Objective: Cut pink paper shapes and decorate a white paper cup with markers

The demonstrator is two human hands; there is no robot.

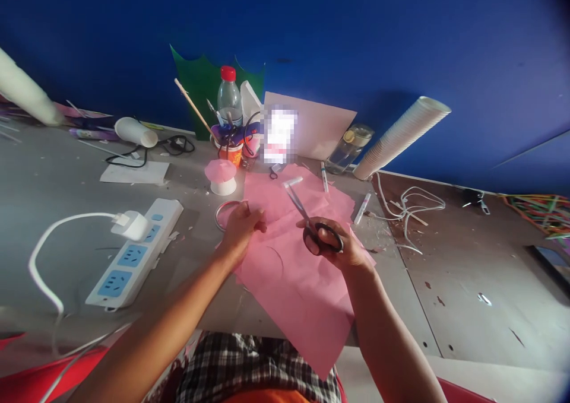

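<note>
In the head view my right hand (333, 240) grips a pair of scissors (297, 201) by its dark handles. The blades point away from me, slightly parted, over pink paper (307, 308). Close to their tips is a small whitish strip (293, 182). My left hand (244, 228) rests at the left side of the pink paper, its fingers curled together; whatever may lie between them is hidden. Beside it shows part of a thin round rim (219, 216). The pink sheets overlap, and one corner hangs over the table's front edge. A curved line (276, 257) crosses the paper.
A white power strip (140, 246) lies left. Behind are a white cup with a pink paper top (221, 174), a red-capped bottle (228, 97) and a blurred lit screen (279, 136). Stacked paper cups (403, 136) lean right, near white cable (418, 204) and markers (363, 208).
</note>
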